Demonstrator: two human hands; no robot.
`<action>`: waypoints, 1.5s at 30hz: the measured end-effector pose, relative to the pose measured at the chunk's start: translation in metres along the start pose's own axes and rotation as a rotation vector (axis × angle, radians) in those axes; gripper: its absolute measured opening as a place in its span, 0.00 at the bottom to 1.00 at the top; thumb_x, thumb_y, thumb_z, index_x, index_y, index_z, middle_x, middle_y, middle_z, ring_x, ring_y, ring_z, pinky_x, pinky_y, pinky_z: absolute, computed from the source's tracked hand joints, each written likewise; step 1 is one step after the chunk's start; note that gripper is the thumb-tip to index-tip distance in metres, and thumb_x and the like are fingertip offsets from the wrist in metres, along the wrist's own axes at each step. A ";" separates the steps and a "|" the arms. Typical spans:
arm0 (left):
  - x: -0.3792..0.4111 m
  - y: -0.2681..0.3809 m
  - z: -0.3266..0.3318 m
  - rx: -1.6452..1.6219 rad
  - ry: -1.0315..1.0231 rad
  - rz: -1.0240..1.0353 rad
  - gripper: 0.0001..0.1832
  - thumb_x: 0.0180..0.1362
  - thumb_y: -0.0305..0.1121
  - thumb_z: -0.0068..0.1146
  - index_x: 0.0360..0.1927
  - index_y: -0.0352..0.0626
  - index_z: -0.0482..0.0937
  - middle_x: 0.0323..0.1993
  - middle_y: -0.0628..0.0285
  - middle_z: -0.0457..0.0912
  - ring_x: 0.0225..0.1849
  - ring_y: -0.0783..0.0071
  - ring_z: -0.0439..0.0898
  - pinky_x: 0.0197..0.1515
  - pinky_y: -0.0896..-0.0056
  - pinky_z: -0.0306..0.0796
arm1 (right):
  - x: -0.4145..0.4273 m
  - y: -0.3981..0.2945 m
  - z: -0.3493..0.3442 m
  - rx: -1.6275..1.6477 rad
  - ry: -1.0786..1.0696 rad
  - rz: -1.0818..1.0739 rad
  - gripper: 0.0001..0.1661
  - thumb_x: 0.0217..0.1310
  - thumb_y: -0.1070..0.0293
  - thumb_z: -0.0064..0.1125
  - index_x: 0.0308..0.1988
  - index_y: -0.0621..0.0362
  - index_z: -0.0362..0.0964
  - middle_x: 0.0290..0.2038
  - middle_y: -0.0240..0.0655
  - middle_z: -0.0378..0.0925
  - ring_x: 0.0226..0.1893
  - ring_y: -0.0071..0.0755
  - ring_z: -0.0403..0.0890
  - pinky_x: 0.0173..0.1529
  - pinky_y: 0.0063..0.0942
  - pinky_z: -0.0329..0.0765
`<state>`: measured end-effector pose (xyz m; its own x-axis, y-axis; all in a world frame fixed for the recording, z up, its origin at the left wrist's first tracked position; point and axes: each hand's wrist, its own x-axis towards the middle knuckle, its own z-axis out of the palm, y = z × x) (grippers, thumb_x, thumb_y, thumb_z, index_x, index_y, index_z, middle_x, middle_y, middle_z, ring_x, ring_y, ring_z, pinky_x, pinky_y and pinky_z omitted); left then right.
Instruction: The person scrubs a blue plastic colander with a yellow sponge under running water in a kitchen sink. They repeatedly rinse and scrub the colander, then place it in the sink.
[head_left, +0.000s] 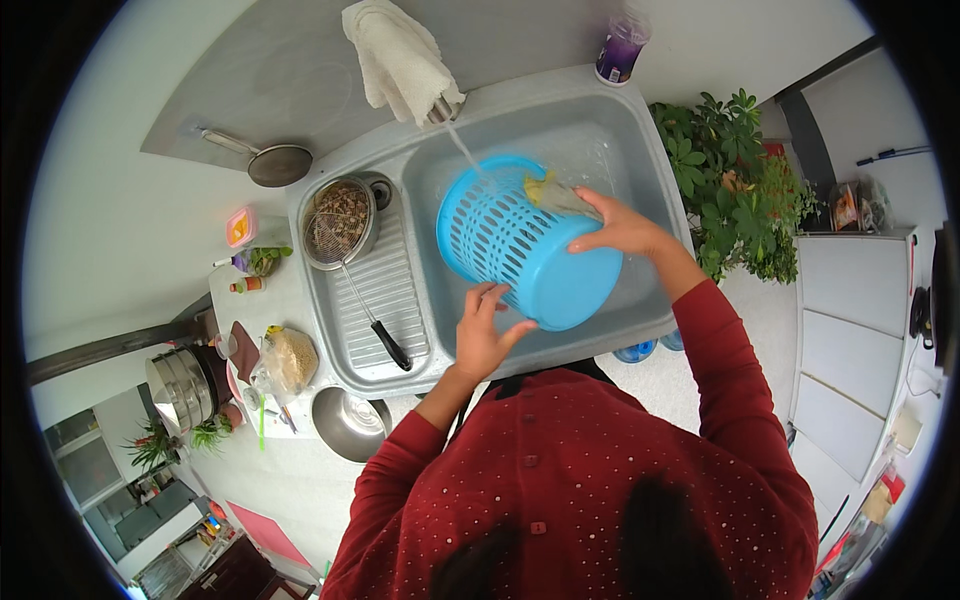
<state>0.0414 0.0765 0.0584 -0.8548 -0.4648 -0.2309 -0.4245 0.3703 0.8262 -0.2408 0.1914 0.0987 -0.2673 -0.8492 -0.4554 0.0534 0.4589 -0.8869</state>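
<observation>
A light blue perforated plastic basket (574, 274) lies tilted on its side in the basin of a metal sink (645, 161), its solid base towards me. My left hand (484, 330) touches the lower left side of the basket near the base, fingers bent. In my right hand (619, 225) is a wet cloth (562, 196), greyish with a yellow end, pressed against the basket's upper right side. Water runs from the faucet (441, 111) onto the basket. A white towel (397, 56) is draped over the faucet.
On the ribbed drainboard (379, 300) at left, a strainer with a black handle (391, 346) rests over a metal bowl holding brown bits. A purple-labelled bottle (622, 49) stands behind the basin. Beyond the right edge are leafy plants (731, 180); a steel bowl (351, 424) sits lower left.
</observation>
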 end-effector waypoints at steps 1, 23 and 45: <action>0.004 -0.008 -0.005 0.042 0.068 0.019 0.39 0.45 0.46 0.73 0.56 0.37 0.69 0.54 0.47 0.67 0.58 0.51 0.70 0.54 0.55 0.70 | -0.001 0.003 -0.003 0.024 -0.031 -0.018 0.59 0.39 0.64 0.76 0.69 0.61 0.52 0.62 0.41 0.67 0.62 0.34 0.67 0.66 0.30 0.62; 0.086 -0.004 -0.011 -1.190 0.154 -0.341 0.12 0.70 0.39 0.44 0.47 0.41 0.64 0.47 0.51 0.78 0.44 0.54 0.81 0.45 0.51 0.80 | 0.033 0.052 0.080 -0.819 0.631 -0.291 0.32 0.67 0.53 0.50 0.63 0.61 0.61 0.62 0.60 0.61 0.66 0.58 0.61 0.65 0.46 0.63; 0.076 -0.002 -0.009 -1.241 0.177 -0.291 0.19 0.71 0.38 0.43 0.62 0.44 0.63 0.54 0.53 0.76 0.47 0.58 0.80 0.50 0.57 0.76 | 0.146 0.033 0.066 -0.997 0.247 -0.358 0.24 0.70 0.49 0.37 0.48 0.50 0.77 0.57 0.36 0.73 0.61 0.42 0.69 0.65 0.45 0.60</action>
<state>-0.0206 0.0332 0.0439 -0.6868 -0.5369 -0.4899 0.0547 -0.7103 0.7018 -0.2150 0.0652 -0.0026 -0.3037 -0.9511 -0.0565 -0.8415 0.2956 -0.4523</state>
